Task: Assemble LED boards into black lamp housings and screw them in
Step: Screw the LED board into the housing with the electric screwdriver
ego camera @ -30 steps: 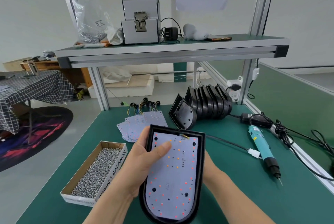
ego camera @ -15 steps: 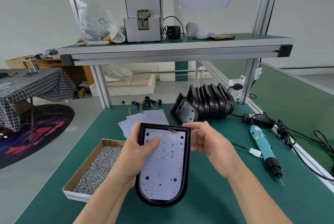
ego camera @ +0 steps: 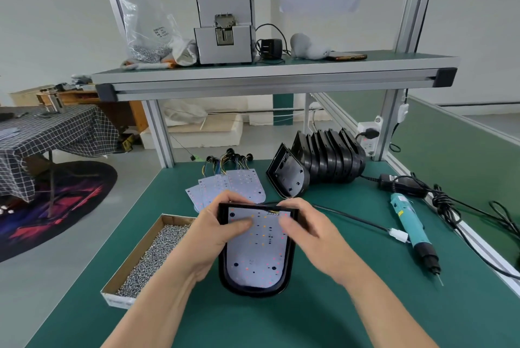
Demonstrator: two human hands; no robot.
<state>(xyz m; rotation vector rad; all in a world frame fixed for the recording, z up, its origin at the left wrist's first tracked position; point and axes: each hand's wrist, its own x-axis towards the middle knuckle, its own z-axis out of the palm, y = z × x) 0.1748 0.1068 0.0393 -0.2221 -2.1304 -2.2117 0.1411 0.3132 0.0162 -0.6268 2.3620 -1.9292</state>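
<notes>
Seating the board. I hold one black lamp housing (ego camera: 254, 288) near the middle of the green bench (ego camera: 323, 305), its open face up and its rounded end toward me, with an LED board (ego camera: 257, 249) lying inside the rim. My left hand (ego camera: 216, 232) is closed on the housing's far-left corner, thumb pressed flat on the board; my right hand (ego camera: 305, 228) grips the far-right corner, thumb likewise on the board. A cable (ego camera: 351, 218) leaves the far edge and runs right. To do this step well, I judge that both thumbs should press evenly until the board lies flat and its dark holes line up with the mounts beneath, wires kept clear of the rim; whether it is fully seated I cannot tell. The box of screws (ego camera: 149, 252) lies just left, the electric screwdriver (ego camera: 413, 232) well to the right, spare boards (ego camera: 225, 186) and stacked housings (ego camera: 326, 162) farther back.
</notes>
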